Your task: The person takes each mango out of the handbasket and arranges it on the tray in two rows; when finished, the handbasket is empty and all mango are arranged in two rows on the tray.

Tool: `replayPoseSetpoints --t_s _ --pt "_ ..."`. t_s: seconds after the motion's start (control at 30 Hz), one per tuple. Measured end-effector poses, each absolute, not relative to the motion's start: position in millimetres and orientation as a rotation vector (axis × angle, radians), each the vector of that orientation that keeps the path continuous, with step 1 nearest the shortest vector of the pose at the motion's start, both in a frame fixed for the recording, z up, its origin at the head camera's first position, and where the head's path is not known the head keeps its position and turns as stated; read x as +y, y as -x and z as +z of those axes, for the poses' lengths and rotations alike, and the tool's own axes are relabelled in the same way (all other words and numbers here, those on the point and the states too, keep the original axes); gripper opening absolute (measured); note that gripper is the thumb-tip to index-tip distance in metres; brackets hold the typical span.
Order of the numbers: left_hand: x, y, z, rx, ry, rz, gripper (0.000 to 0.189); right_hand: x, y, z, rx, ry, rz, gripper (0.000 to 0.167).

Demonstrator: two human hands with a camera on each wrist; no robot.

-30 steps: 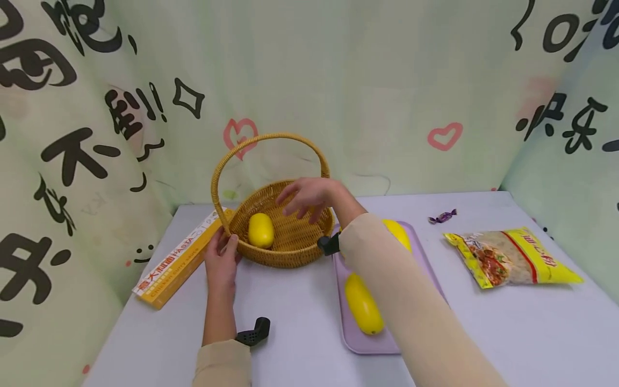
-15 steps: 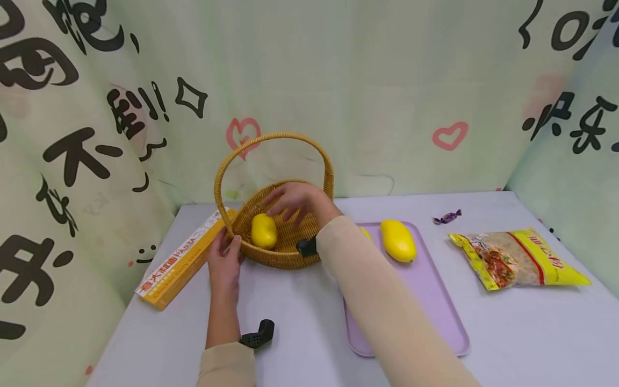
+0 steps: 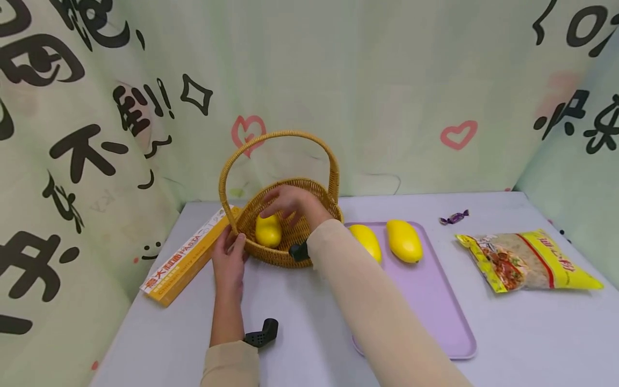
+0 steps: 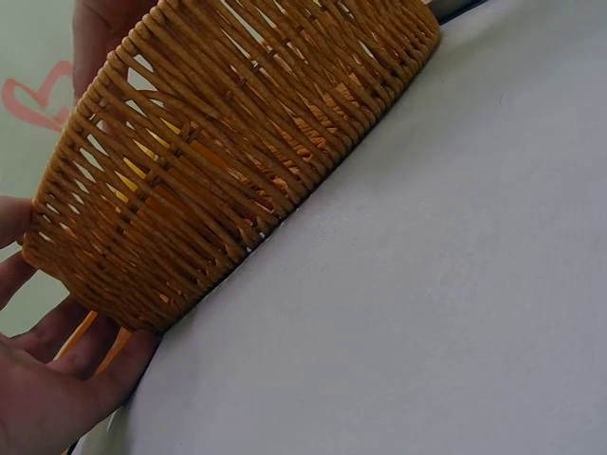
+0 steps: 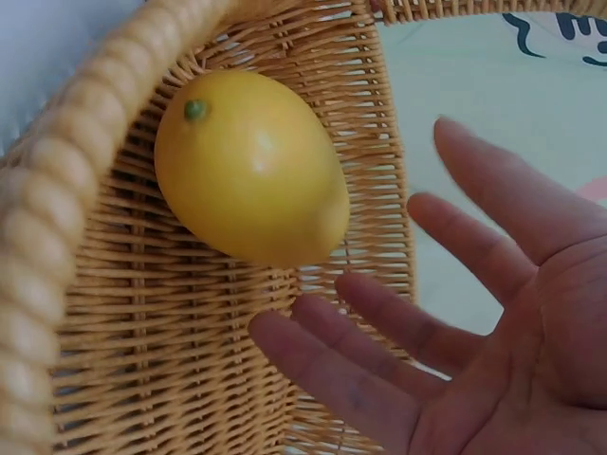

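Observation:
A wicker basket (image 3: 285,259) with a tall arched handle stands at the back of the table. One yellow mango (image 3: 268,232) lies inside it, toward the left end; the right wrist view shows its green stem spot. My left hand (image 3: 229,263) holds the basket's left end, thumb at the rim and other fingers around the outside. Above the basket's inside, my right hand (image 3: 292,203) hovers with fingers spread and slightly bent. Its fingertips are close to the mango (image 5: 251,171), and a gap shows between them in the right wrist view.
A lilac tray (image 3: 435,301) stands right of the basket, bearing a mango (image 3: 404,241) and another mango (image 3: 367,242) partly behind the right sleeve. Left of the basket lies a long pasta box (image 3: 188,258). A wrapped candy (image 3: 454,217) and a yellow food bag (image 3: 529,260) lie farther right.
My right hand has moved left across the basket to above the mango. Its sleeve now covers a lower mango on the tray and uncovers the upper ones. The left hand keeps its hold.

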State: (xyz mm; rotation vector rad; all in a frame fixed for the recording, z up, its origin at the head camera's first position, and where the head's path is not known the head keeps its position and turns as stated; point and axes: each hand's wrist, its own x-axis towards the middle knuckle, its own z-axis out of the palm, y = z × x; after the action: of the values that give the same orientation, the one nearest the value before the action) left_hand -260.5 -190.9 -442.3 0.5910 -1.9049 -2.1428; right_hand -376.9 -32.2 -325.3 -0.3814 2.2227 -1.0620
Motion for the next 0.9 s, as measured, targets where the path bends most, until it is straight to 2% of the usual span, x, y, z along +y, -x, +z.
replayPoseSetpoints --t_s 0.9 --pt "-196 262 -441 -1.915 -0.594 -2.135 0.055 -52 374 -339 2.172 0.358 -0.986 0.055"
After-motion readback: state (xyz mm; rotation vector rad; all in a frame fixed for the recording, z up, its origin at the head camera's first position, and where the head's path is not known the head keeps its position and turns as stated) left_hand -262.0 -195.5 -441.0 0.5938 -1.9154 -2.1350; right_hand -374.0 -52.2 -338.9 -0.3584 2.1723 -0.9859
